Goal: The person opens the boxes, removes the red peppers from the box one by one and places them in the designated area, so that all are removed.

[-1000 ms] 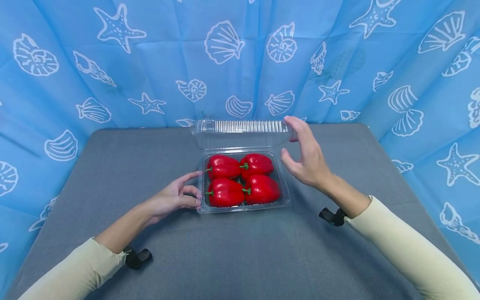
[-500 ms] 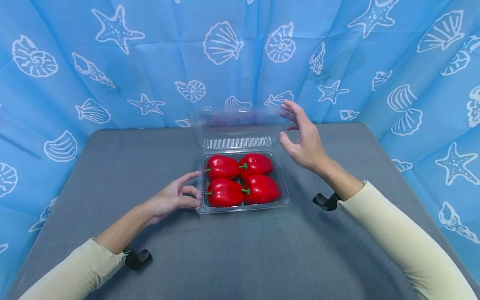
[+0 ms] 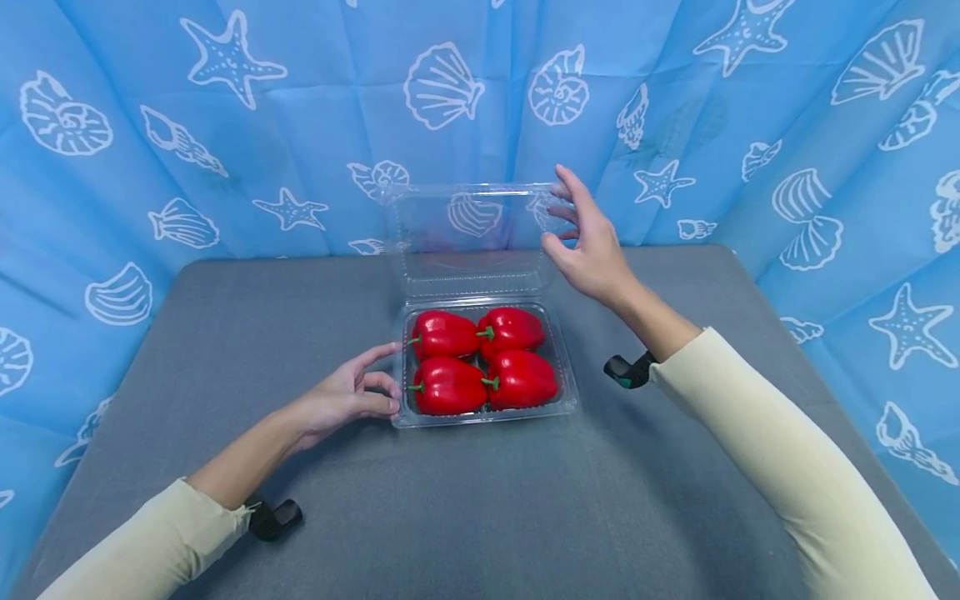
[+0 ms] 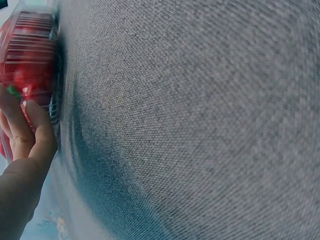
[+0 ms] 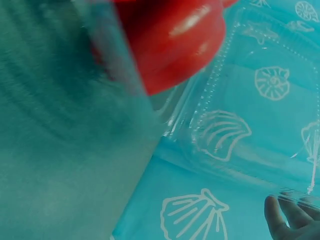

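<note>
A clear plastic clamshell container (image 3: pixel 486 420) holds several red bell peppers (image 3: pixel 450 386) with green stems, set in two rows. Its hinged clear lid (image 3: pixel 465 225) stands raised upright at the back. Against the container's left side rest the fingertips of my left hand (image 3: pixel 341 396), thumb near the front corner; the left wrist view shows its fingers (image 4: pixel 42 130) along the ribbed wall. My right hand (image 3: pixel 592 250) grips the lid's right edge, index finger at the upper corner and thumb lower down. In the right wrist view, fingers (image 5: pixel 292 215) meet the lid's edge.
The container sits on a grey cloth-covered table (image 3: pixel 480 508), toward its far edge. Behind and at both sides hangs a blue curtain (image 3: pixel 315 100) with white shells and starfish. A black strap mount (image 3: pixel 273 518) is on the left wrist, another (image 3: pixel 630 371) on the right.
The lid has swung up and back from a lower tilt to upright. My right hand has risen and shifted slightly left with it. The left hand and the peppers have stayed put.
</note>
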`<state>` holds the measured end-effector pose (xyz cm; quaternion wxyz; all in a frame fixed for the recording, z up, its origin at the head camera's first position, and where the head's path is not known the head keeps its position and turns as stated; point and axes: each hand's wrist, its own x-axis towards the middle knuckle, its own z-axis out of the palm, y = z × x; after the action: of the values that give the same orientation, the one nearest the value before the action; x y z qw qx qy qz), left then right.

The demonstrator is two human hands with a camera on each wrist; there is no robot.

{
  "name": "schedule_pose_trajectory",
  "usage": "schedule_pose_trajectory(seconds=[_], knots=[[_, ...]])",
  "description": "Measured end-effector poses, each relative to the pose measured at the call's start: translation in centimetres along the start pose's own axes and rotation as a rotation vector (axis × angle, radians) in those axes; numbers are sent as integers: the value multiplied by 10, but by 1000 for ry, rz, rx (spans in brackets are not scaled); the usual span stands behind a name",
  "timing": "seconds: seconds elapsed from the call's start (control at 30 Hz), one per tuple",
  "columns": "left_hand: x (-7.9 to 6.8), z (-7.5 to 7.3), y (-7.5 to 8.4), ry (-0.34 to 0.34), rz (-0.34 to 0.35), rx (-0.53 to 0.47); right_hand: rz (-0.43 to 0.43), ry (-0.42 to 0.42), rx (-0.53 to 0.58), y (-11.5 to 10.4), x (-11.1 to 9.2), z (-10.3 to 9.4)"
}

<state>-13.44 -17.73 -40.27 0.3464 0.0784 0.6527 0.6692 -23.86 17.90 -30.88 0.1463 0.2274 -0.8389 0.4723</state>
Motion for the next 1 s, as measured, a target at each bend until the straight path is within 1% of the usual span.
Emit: schedule_pose_trajectory(seconds=[0.27, 0.4, 0.5, 0.63, 0.87, 1.0], knots=[[0, 0, -1, 7, -9, -8, 176, -4, 175, 10, 18, 5], [1, 0, -1, -3, -9, -12, 278, 2, 262, 15, 22, 8], [1, 0, -2, -10, -8, -12, 346, 6, 304, 18, 22, 9], [0, 0, -2, -16, -1, -6, 387, 1, 288, 22, 22, 11], [-2, 0, -2, -30, -3, -5, 450, -76, 197, 27, 17, 13], [-2, 0, -3, -34, -4, -9, 477, -102, 177, 31, 13, 14]])
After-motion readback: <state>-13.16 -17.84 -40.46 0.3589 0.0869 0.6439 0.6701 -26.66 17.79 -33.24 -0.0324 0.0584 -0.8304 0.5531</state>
